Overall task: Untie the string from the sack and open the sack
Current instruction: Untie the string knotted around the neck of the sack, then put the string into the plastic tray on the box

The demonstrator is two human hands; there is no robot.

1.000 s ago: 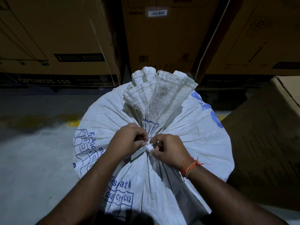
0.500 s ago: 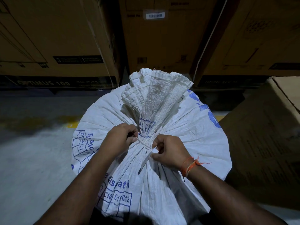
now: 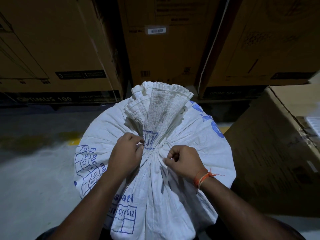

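a person is standing over a full white woven sack (image 3: 155, 179) on a warehouse floor (image 3: 31, 179), working at its tied neck (image 3: 149, 141) with both bare hands. the left hand (image 3: 127, 154) is pressing against the left side of the gathered neck, fingers curled in and apparently pinching something pale at the fingertips, though it is too small to tell whether that is string or cloth. the right hand (image 3: 183, 161), wearing an orange thread band (image 3: 201, 177) at the wrist, is sitting just right of the neck with thumb and forefinger nearly closed; a thin loop of string (image 3: 167, 144) is showing just above it, and whether the fingers are actually gripping that string cannot be told. the sack is filling the middle of the view, blue lettering on its sides, its frilled mouth (image 3: 161, 103) fanning out above the neck and pointing toward the stacked cardboard boxes (image 3: 164, 49) behind; another carton (image 3: 277, 144) is standing close on the right. judging by the pleats pulling tight into one point, the binding is loosening but not yet off, so the unwinding appears to be under way and the opening of the mouth is not yet begun.
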